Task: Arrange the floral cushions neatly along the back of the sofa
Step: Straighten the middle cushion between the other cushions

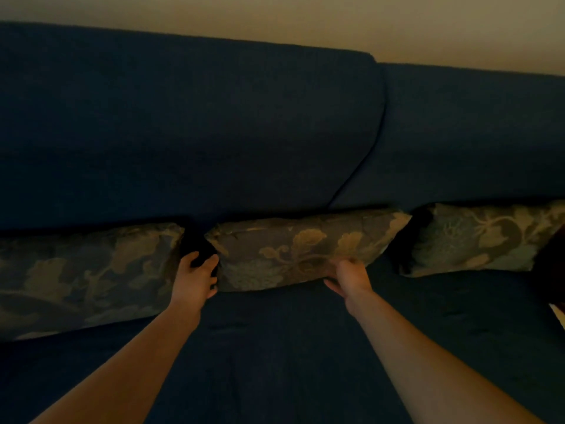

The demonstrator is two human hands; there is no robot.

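Note:
Three floral cushions lean in a row against the dark blue sofa back [214, 133]. The middle cushion [293, 243] is held at both lower corners. My left hand [195, 278] grips its left edge, thumb and fingers wrapped round the corner. My right hand [351, 275] pinches its lower right edge. The left cushion [85, 276] sits close beside my left hand, with a narrow dark gap between it and the middle one. The right cushion [483, 237] stands apart, past a wider gap.
The blue seat [290, 347] stretches below my forearms. A seam [367, 166] divides the two back pads. A cream wall [305, 16] runs above the sofa. A dark reddish object [553, 270] shows at the right edge.

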